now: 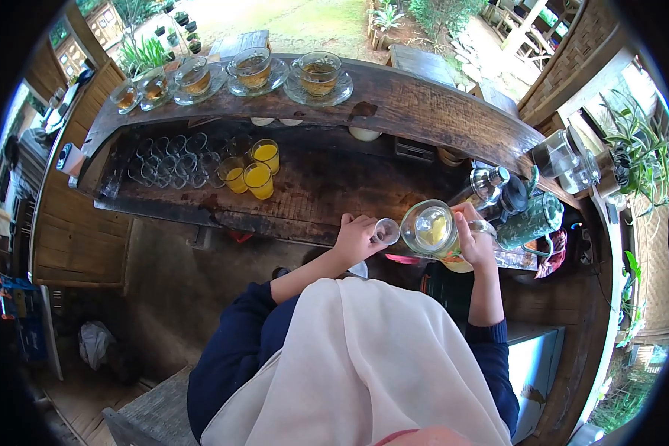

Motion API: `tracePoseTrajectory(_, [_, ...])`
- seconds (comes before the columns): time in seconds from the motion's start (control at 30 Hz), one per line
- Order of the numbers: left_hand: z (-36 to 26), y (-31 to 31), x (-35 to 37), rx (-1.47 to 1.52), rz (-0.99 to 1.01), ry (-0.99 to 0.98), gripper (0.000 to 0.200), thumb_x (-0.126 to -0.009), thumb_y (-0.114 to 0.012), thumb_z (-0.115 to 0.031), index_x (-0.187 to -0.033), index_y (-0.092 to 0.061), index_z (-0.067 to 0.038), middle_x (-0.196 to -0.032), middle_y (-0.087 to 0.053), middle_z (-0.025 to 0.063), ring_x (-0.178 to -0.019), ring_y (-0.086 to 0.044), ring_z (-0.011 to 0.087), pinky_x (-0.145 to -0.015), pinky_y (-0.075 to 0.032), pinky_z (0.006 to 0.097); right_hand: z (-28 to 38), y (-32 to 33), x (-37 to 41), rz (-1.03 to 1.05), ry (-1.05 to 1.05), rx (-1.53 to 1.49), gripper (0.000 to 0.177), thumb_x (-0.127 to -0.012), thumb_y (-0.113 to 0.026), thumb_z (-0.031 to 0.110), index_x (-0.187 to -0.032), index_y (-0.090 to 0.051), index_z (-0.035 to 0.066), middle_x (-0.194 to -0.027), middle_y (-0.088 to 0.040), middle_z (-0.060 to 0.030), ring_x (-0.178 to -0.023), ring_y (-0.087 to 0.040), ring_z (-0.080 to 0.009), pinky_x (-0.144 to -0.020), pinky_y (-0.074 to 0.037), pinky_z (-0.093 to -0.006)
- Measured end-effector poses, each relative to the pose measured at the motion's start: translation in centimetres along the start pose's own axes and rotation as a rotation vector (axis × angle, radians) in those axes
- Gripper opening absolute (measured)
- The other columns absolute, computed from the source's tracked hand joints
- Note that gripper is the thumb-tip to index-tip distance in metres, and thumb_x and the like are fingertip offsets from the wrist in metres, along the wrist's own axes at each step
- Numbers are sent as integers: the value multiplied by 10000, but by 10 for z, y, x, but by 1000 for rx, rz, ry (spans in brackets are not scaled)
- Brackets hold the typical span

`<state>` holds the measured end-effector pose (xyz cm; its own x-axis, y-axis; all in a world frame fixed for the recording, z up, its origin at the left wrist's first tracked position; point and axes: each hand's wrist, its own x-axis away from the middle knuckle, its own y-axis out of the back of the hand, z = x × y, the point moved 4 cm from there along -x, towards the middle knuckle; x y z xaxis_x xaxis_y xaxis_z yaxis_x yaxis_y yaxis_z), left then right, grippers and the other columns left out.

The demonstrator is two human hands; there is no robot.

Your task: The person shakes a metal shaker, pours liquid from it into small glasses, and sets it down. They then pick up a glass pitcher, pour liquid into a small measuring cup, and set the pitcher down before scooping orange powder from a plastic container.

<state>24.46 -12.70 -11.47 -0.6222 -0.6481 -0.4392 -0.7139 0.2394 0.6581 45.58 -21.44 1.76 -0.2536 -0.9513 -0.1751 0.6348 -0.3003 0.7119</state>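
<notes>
My left hand (355, 239) is closed around a small clear glass (386, 231) at the front edge of the lower wooden counter. Right beside it, my right hand (474, 239) grips a clear glass jug (429, 225) by its handle side. Something yellow shows inside the jug, whose mouth is close to the small glass. On the lower counter to the left stand three glasses of yellow-orange drink (259, 177). Several clear glasses (172, 160) are grouped in rows farther left.
Along the raised bar top (416, 100) sit several glass cups of amber drink, such as the large one (320, 74) on a saucer. A metal shaker (487, 184) and a green patterned thermos (529, 220) crowd the right side. Glass jars (572, 160) stand beyond them.
</notes>
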Motion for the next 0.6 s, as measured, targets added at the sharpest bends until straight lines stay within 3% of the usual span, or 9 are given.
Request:
tracePoseTrajectory(0.3, [4,-2,-1,18,44,-18,292,-616,-795,-243,-860,-657,-159,-849,-661,-7,-855,-588,172,-774,-332,391,1,-4,-8,41,55,-50,372,-931,-459,357,-889,-554,0,-817,-594,-172,-789,-575,-320,-711,-436,-393])
tracePoseTrajectory(0.37, [-1,3,-3,10,-42,-81,239,-670,-758,-300,-723,-608,-122,-744,-636,1,-770,-589,165,-734,-331,378,4,-3,-9,50,51,-51,370,-933,-458,354,-887,-553,0,-811,-592,-171,-782,-573,-316,-707,-436,-389])
tracePoseTrajectory(0.6, [-3,5,-5,20,-62,-98,229,-690,-744,-293,-696,-597,-117,-712,-619,3,-750,-585,165,-731,-332,366,15,-3,-16,75,97,-52,363,-932,-468,344,-875,-549,-5,-777,-583,-163,-741,-569,-299,-681,-437,-374])
